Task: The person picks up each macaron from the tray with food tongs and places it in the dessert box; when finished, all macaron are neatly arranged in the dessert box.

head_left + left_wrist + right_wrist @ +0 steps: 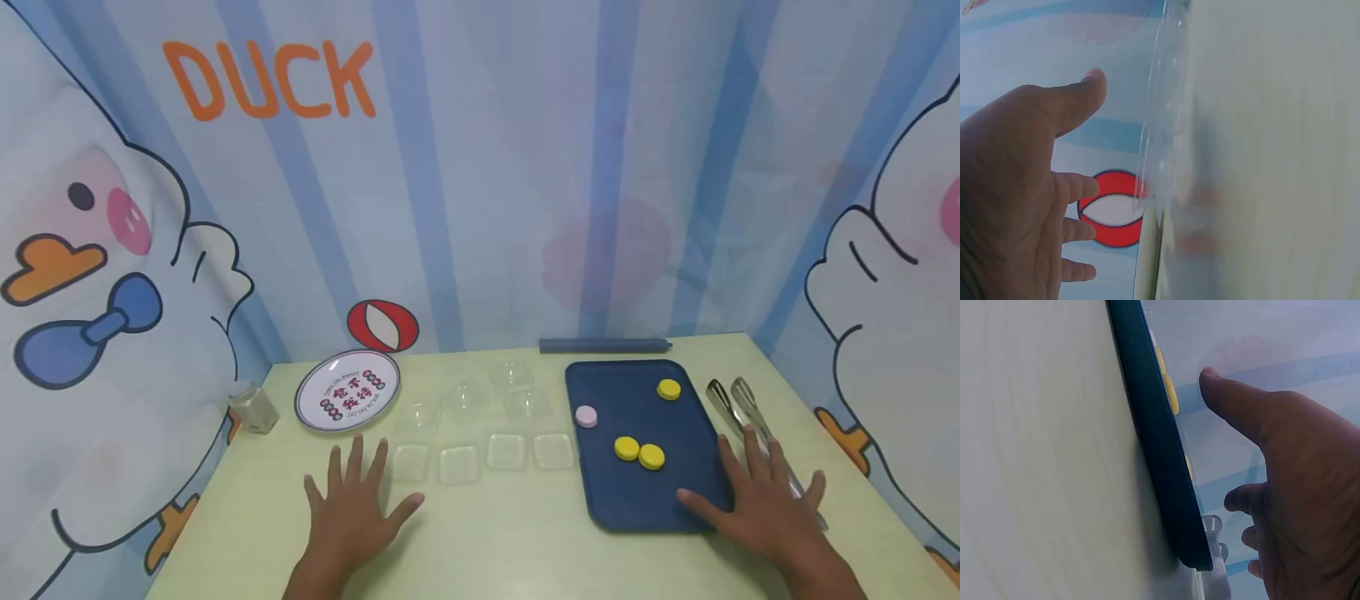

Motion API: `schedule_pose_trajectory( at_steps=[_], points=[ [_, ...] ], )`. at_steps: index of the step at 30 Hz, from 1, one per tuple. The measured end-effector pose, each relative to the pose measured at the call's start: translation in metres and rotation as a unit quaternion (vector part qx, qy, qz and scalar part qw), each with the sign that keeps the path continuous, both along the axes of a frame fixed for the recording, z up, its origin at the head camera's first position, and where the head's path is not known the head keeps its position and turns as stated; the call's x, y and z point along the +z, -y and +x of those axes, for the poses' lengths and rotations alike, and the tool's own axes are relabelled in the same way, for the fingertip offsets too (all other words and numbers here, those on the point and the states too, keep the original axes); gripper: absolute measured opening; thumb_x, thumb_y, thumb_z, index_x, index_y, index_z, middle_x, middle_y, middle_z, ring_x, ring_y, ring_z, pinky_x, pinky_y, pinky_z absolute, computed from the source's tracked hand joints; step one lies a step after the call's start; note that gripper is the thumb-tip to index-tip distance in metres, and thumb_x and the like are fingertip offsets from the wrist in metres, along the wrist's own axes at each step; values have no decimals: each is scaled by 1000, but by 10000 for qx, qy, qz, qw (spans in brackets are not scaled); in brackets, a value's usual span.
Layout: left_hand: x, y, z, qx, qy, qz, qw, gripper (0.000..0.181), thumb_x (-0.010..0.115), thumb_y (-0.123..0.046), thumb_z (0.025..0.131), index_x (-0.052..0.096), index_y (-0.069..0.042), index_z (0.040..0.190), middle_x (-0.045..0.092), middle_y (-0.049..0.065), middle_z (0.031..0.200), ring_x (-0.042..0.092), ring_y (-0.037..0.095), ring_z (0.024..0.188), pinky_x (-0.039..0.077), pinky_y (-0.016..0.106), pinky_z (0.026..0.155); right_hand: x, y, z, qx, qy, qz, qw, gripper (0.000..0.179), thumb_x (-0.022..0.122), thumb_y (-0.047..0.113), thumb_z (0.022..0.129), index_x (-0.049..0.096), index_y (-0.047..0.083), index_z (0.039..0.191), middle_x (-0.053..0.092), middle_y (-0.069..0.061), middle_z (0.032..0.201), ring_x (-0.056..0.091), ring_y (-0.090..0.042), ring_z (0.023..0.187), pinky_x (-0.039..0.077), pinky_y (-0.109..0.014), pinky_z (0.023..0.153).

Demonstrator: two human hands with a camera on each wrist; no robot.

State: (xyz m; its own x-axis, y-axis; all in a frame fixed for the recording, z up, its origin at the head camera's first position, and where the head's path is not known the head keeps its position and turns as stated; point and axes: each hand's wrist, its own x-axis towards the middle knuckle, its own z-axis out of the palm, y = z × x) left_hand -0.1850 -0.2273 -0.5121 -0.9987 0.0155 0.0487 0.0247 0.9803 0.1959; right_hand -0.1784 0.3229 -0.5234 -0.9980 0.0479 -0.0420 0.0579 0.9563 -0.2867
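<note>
In the head view my left hand (348,521) is held with fingers spread, holding nothing, in front of several small clear plastic boxes: square bases (458,465) in a row with domed lids (465,398) behind. My right hand (768,508), also spread and holding nothing, overlaps the near right corner of a dark blue tray (622,504) and part of the metal tongs (742,408). On the tray are three yellow macarons (627,448), two of them touching, and a pale pink macaron (586,416) by the left edge. Both wrist views show the palms and thumbs apart from anything.
A white plate (315,383) with red lettering and a dark rim lies at the back left. Left of it stands a small pale container (253,408). A dark blue bar (606,346) lies along the table's back edge, before a duck-printed curtain (480,167).
</note>
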Motion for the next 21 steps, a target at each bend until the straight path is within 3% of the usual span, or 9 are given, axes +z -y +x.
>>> schedule_pose_trajectory(
  at_steps=[9, 21],
  points=[
    [4, -34, -13, -742, -321, -125, 9966, 99, 55, -84, 94, 37, -25, 172, 30, 13, 181, 24, 52, 166, 14, 90, 123, 4, -7, -9, 18, -342, 129, 9993, 120, 55, 86, 94, 26, -2, 169, 4, -38, 177, 5, -69, 159, -2, -101, 108],
    [9, -89, -38, -1556, -510, 174, 9863, 89, 57, -76, 98, 40, -26, 170, 37, 7, 179, 29, 49, 165, 17, 87, 125, 10, -24, -26, -12, -260, 2, 9997, 115, 52, 83, 98, 23, -3, 170, 0, -39, 177, 5, -70, 157, 3, -101, 107]
  ],
)
